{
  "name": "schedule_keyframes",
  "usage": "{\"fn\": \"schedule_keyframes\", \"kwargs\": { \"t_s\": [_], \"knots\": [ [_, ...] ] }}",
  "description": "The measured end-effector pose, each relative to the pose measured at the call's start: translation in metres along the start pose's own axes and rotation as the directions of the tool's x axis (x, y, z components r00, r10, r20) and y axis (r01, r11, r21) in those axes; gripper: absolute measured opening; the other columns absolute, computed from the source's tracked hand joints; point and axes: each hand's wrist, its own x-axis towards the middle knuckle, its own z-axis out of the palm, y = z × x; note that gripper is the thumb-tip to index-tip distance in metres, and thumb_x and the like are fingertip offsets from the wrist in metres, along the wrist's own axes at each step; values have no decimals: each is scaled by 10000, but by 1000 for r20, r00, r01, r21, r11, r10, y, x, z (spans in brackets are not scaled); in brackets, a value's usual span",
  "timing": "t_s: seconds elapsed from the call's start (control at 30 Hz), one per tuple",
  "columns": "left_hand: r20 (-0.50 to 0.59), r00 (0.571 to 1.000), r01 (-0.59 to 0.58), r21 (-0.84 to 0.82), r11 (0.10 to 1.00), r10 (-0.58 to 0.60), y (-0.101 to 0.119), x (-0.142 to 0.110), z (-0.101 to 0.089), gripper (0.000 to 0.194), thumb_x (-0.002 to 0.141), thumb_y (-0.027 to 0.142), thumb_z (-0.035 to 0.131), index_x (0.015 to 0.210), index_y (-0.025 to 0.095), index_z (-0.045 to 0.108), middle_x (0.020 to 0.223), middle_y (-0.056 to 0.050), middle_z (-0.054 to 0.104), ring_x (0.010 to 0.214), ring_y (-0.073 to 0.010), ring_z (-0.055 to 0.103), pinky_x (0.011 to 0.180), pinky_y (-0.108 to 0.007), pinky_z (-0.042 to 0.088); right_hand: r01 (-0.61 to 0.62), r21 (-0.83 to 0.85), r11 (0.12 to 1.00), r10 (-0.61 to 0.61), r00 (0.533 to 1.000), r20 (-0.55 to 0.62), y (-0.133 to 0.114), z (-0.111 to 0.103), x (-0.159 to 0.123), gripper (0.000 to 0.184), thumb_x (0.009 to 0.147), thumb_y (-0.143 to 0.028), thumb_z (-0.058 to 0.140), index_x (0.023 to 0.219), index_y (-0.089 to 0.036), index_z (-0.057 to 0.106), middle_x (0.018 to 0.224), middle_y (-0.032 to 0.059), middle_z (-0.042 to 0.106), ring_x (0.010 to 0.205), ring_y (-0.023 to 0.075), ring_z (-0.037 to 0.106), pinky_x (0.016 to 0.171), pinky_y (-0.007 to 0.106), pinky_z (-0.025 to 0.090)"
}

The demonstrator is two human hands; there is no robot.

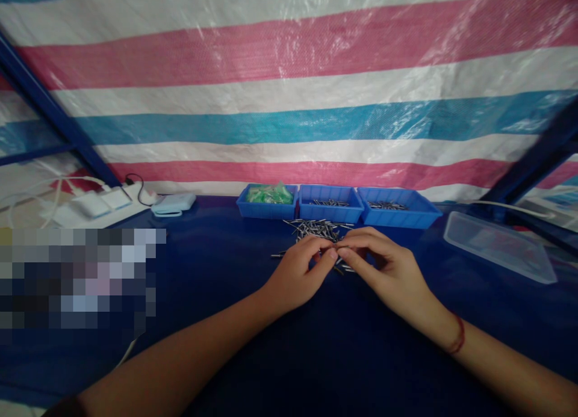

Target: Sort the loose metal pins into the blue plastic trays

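Observation:
My left hand (pixel 303 269) and my right hand (pixel 387 265) meet fingertip to fingertip over the blue table. Each is closed in a pinch, and whatever sits between the fingertips is too small to make out. Just behind and partly beneath my fingers lies a loose pile of thin metal pins (pixel 316 228), resembling rivets or screws. Part of that pile is hidden by my hands. One pin (pixel 277 256) pokes out to the left of it.
Behind the pile stand three blue bins: the left bin (pixel 267 211) holds green plastic, the middle bin (pixel 331 214) and right bin (pixel 401 217) hold metal pins. A clear plastic lid or tray (pixel 501 248) lies right. At left are a light-blue case (pixel 173 204) and a power strip (pixel 120 203).

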Motion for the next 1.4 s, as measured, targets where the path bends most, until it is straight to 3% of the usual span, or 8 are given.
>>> {"fn": "schedule_keyframes", "kwargs": {
  "t_s": [0.63,0.83,0.9,0.97,1.03,1.13,1.23,1.4],
  "knots": [
    [-156,987,-53,-16,998,50,-3,0,-1,90,839,213,569,925,188,581,887,-12,587,764,-128,545,683,-252,429,-31,-17,999,31,999,-23,7,1,1,81,799,-239,620,866,-209,654,851,29,614,685,133,577,587,270,470],
    [-152,987,-60,-16,998,57,0,0,-1,79,837,230,569,902,190,585,865,-12,585,751,-130,543,689,-261,433,-22,-50,999,26,997,77,5,3,0,84,818,-253,594,832,-204,661,838,35,628,744,148,589,650,277,481],
    [-156,987,-43,-10,999,41,-1,-1,-1,127,837,248,568,949,189,559,868,-15,579,750,-132,540,703,-271,435,-16,-69,997,22,996,92,7,0,2,112,833,-268,572,815,-200,659,810,33,640,739,152,593,653,280,481],
    [-154,988,-10,1,1000,10,-3,-3,0,281,833,262,573,1089,182,488,899,-28,576,777,-142,544,725,-287,440,-36,-143,989,40,999,25,15,-8,7,151,840,-295,553,795,-194,657,788,34,652,706,156,590,624,282,470],
    [-111,994,16,64,998,-9,-4,-4,2,406,838,264,563,1203,175,406,950,-48,578,845,-163,549,778,-323,437,-104,-269,958,70,989,-130,29,-23,16,189,837,-327,544,786,-187,660,788,44,663,688,169,587,601,292,455],
    [41,999,10,292,956,-24,-3,-5,3,306,861,255,516,1161,201,481,1021,-57,588,966,-217,525,838,-398,409,-279,-486,828,110,931,-347,54,-48,29,237,825,-362,540,809,-170,678,762,61,663,644,188,575,604,324,440],
    [150,987,-20,489,872,-61,-1,-6,2,272,873,252,478,1136,209,531,1067,-59,588,1012,-256,500,826,-432,399,-287,-638,714,71,937,-341,72,-64,36,287,823,-375,529,900,-144,681,757,88,649,676,218,577,637,349,438],
    [215,973,-62,606,793,-88,1,-7,-1,258,906,230,409,1107,248,570,1087,-39,574,997,-248,497,786,-420,391,-207,-641,739,25,960,-281,69,-56,32,304,847,-353,500,1015,-141,639,815,88,648,695,208,573,660,340,444]
  ]
}}
